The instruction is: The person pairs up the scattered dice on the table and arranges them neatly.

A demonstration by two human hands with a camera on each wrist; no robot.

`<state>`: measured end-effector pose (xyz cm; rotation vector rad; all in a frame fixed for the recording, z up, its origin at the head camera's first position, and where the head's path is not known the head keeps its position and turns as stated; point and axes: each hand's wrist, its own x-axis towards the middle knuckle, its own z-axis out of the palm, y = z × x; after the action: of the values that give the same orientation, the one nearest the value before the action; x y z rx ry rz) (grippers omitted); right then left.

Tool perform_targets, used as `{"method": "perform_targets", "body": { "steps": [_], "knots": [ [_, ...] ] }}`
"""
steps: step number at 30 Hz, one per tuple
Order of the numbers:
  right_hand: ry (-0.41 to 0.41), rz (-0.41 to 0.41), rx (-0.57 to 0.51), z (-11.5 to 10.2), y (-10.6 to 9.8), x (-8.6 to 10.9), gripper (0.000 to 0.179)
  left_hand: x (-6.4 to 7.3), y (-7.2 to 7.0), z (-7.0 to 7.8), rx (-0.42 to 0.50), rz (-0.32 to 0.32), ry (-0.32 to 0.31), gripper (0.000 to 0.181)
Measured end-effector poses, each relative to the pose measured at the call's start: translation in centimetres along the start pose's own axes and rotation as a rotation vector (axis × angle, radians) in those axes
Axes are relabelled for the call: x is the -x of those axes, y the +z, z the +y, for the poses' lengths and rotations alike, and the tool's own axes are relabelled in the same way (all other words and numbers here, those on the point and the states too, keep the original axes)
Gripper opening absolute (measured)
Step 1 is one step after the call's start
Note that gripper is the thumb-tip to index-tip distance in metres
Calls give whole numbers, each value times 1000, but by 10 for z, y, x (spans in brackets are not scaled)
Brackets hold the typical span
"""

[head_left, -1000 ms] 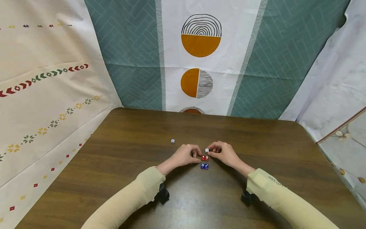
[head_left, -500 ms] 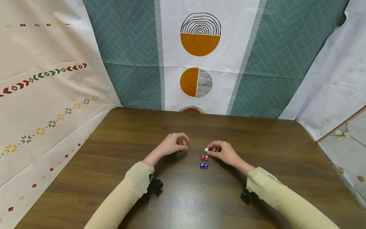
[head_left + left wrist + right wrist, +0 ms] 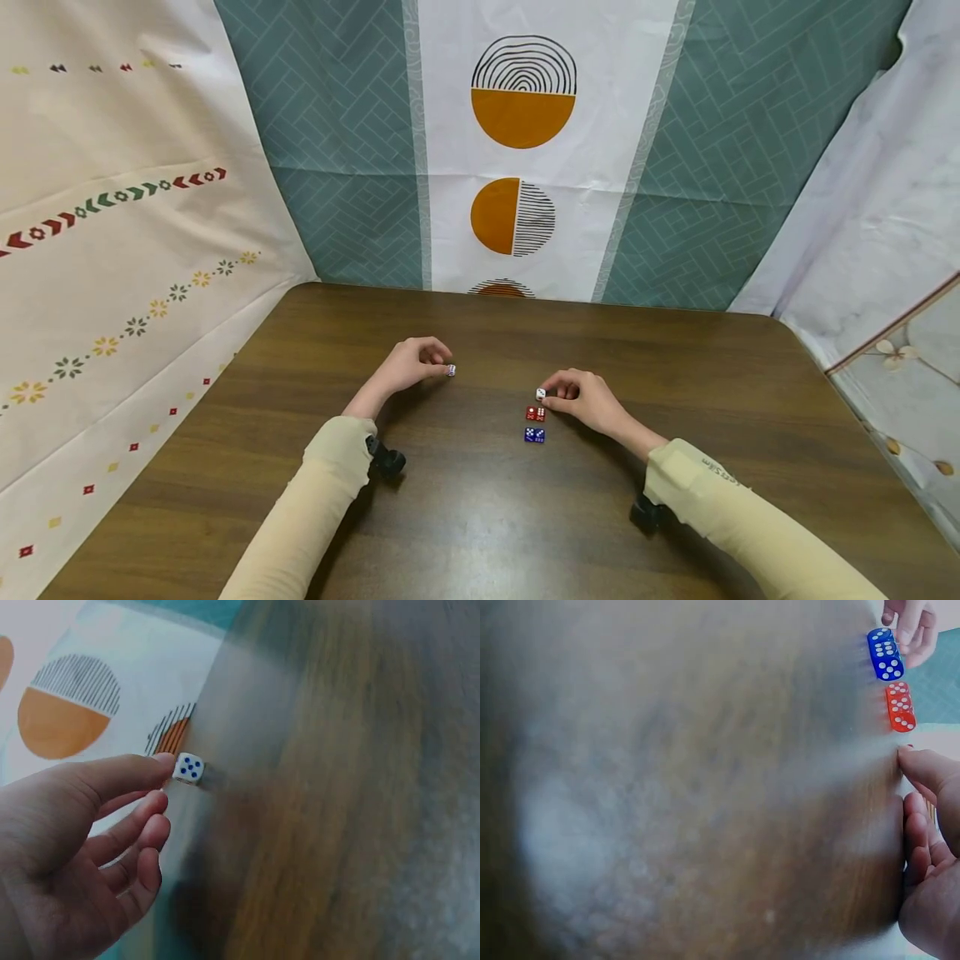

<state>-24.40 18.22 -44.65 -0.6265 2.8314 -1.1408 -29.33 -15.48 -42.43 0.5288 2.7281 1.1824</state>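
Observation:
In the head view, my left hand (image 3: 405, 365) is at a white die (image 3: 451, 371) left of the other dice. Blue pips show on this die (image 3: 189, 769) in the left wrist view, where the thumb tip meets its side; the index fingertip is hidden. My right hand (image 3: 588, 398) pinches a second white die (image 3: 541, 393) between thumb and index finger, just behind two red dice (image 3: 536, 413) set side by side. Nearer the person sits a pair of blue dice (image 3: 534, 435), also touching. The right wrist view hides the second white die behind the fingers.
Everything rests on a brown wooden table (image 3: 480, 517). Patterned cloths hang around it: a green and white one (image 3: 345, 167) at the back, a cream one (image 3: 127, 317) on the left and a pale one (image 3: 862, 250) on the right.
The left hand has left the red dice and moved left and away from the person to the lone white die. The right hand stays in place with its white die.

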Motion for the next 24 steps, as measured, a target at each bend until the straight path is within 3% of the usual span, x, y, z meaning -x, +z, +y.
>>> {"method": "perform_targets", "body": {
  "steps": [13,24],
  "knots": [
    [-13,6,3,1,1,-1,15,-4,8,-6,-55,27,5,10],
    [-1,2,9,0,1,-1,15,-9,16,2,-88,31,9,9]
  ]
}}
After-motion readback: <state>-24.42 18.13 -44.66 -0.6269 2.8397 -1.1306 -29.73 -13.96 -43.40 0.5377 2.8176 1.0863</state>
